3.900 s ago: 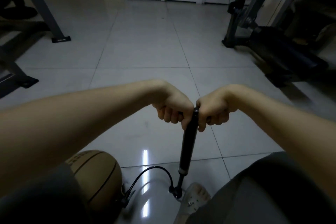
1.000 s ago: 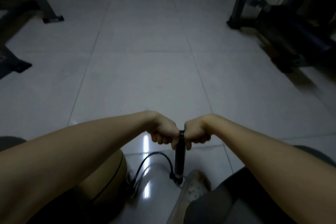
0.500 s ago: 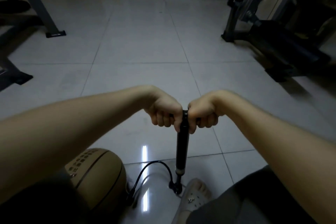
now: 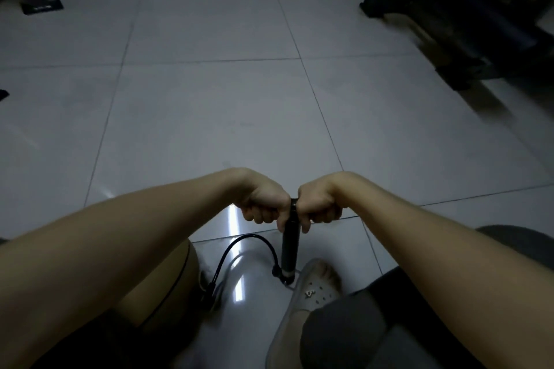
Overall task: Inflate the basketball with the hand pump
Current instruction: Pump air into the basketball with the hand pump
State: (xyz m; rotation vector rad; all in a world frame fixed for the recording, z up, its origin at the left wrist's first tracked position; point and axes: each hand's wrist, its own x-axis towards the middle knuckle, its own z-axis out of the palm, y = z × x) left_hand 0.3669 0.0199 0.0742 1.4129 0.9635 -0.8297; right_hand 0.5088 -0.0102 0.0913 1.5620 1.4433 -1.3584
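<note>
- Grey tiled floor point(image 4: 209, 117), glossy, with light streaks reflected near the middle.
- Dark gym machine point(image 4: 467, 24) at far right; black frame foot point(image 4: 42, 6) at far left. Both well apart from the task things.
- Two bare forearms reach in from near left and near right and meet at centre.
- Knee in dark trousers point(image 4: 374, 323) at near right.
- Basketball point(image 4: 168, 287), tan with black seams, on the floor at near left. It is mostly hidden under the left forearm, and only its right side shows.
- Hand pump point(image 4: 290, 246), black, stands near centre. Its long axis is upright with a slight tilt, base on the floor and handle end up.
- Pale clog shoe point(image 4: 314, 287) sits just right of the pump base, toe touching it or over its foot. Cannot tell which.
- Black hose point(image 4: 239, 249) arcs up and left from the pump base, then drops to the ball's right side. The joint there is too dark to read.
- Left hand point(image 4: 263, 204): fist wrapped round the left half of the pump handle, knuckles up.
- Right hand point(image 4: 317, 204): fist wrapped round the right half, thumb down beside the barrel.
- The hands sit just beside each other, with only the handle's centre collar showing between them.
</note>
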